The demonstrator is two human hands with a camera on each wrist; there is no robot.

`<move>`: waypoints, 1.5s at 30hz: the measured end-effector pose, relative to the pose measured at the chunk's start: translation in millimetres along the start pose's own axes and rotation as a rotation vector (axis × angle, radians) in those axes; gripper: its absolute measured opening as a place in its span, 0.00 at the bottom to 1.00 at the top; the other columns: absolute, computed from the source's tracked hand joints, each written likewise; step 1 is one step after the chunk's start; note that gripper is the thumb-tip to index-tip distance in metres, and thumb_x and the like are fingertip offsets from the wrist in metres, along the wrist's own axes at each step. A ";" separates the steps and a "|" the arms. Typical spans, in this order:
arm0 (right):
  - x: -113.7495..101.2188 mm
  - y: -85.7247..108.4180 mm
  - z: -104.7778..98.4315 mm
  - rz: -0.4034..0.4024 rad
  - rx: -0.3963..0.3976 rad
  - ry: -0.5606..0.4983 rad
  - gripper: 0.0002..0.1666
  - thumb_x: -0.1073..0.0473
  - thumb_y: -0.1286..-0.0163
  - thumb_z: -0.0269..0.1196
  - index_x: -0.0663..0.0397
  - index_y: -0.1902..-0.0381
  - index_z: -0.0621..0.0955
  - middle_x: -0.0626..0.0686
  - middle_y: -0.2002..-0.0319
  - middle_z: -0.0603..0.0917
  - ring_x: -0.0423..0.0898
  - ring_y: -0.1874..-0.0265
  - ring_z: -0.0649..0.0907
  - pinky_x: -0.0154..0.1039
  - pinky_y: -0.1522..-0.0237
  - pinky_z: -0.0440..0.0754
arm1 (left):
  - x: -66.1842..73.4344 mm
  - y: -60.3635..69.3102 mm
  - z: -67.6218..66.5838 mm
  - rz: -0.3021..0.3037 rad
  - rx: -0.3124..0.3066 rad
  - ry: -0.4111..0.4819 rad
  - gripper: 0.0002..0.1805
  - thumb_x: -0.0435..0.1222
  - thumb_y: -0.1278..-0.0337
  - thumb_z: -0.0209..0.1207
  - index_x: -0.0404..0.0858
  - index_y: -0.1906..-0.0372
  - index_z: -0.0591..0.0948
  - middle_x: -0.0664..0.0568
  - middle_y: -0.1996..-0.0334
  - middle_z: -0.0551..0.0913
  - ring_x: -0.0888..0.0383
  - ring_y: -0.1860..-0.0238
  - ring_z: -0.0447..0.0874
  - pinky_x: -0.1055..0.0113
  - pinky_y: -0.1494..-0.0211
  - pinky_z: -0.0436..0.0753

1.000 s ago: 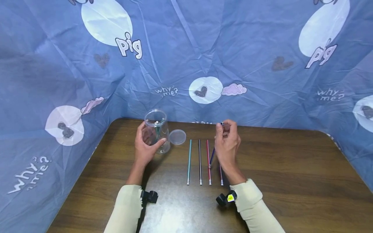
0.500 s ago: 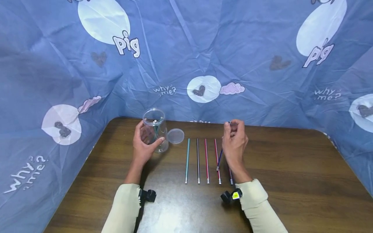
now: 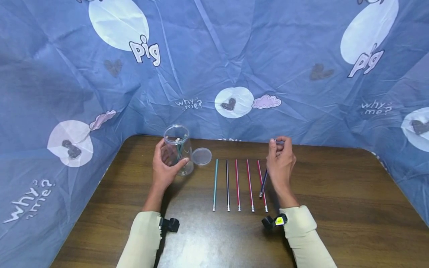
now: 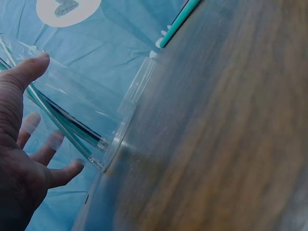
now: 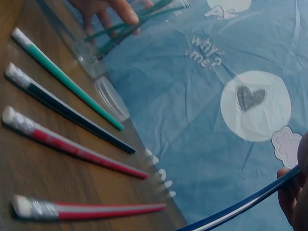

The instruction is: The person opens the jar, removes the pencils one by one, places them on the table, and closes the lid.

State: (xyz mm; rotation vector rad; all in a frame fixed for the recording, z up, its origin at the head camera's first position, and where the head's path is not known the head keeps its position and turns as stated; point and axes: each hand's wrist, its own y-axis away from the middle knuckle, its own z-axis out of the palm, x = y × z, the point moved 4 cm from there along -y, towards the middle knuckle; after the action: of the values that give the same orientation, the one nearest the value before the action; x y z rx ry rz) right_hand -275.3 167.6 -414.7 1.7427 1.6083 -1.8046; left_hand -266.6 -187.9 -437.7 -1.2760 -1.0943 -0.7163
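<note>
My left hand holds a clear plastic jar upright on the table, thumb on its near side. Several teal and dark pencils lean inside it, eraser ends at the bottom in the left wrist view. A dark blue pencil is pinched near its top by my right hand, its eraser end slanting down over the rightmost red pencil. Left of that lie a teal pencil, a black pencil and two more red pencils, side by side, erasers toward me.
A clear round lid lies flat just right of the jar. The brown wooden table ends at a blue printed cloth behind and at the sides. Each wrist wears a small black camera.
My right hand has moved right with the blue pencil, passing over the row and uncovering the red pencils at its right end. The left hand stays on the jar.
</note>
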 end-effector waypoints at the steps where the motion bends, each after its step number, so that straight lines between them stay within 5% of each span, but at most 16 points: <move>1: 1.1 -1.2 -1.4 -0.001 0.005 0.004 0.20 0.47 0.24 0.57 0.59 0.52 0.75 0.55 0.77 0.84 0.27 0.85 0.76 0.27 0.76 0.72 | 0.2 -0.1 0.0 0.001 -0.001 0.003 0.48 0.24 0.58 0.75 0.35 0.29 0.64 0.32 0.42 0.76 0.38 0.43 0.77 0.43 0.40 0.74; 22: 28.2 -15.9 -16.0 0.051 0.014 0.099 0.21 0.44 0.24 0.56 0.56 0.50 0.75 0.57 0.75 0.85 0.22 0.84 0.73 0.41 0.65 0.71 | 2.5 -2.3 0.7 -0.011 0.004 -0.031 0.47 0.26 0.57 0.75 0.37 0.29 0.64 0.33 0.41 0.75 0.38 0.42 0.76 0.41 0.40 0.74; 32: 40.3 -14.1 -15.6 0.079 -0.017 0.189 0.20 0.42 0.25 0.56 0.52 0.50 0.75 0.55 0.71 0.87 0.52 0.72 0.82 0.53 0.64 0.71 | 0.5 -0.1 -0.5 -0.005 0.001 -0.013 0.48 0.25 0.58 0.75 0.36 0.29 0.64 0.32 0.42 0.75 0.38 0.42 0.76 0.42 0.39 0.74; 45: 51.7 -9.8 -8.7 0.128 -0.102 0.232 0.18 0.47 0.28 0.61 0.54 0.51 0.78 0.54 0.70 0.87 0.53 0.72 0.83 0.53 0.62 0.72 | 0.5 1.1 -1.4 -0.007 0.000 -0.001 0.48 0.25 0.58 0.75 0.32 0.29 0.63 0.30 0.42 0.74 0.36 0.42 0.76 0.42 0.39 0.74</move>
State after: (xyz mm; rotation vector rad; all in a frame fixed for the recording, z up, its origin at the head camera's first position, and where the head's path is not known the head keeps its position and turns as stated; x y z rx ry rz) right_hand -292.9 205.4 -447.9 2.0184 1.5957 -1.4830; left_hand -265.1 -188.9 -437.6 -1.2732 -1.0999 -0.7216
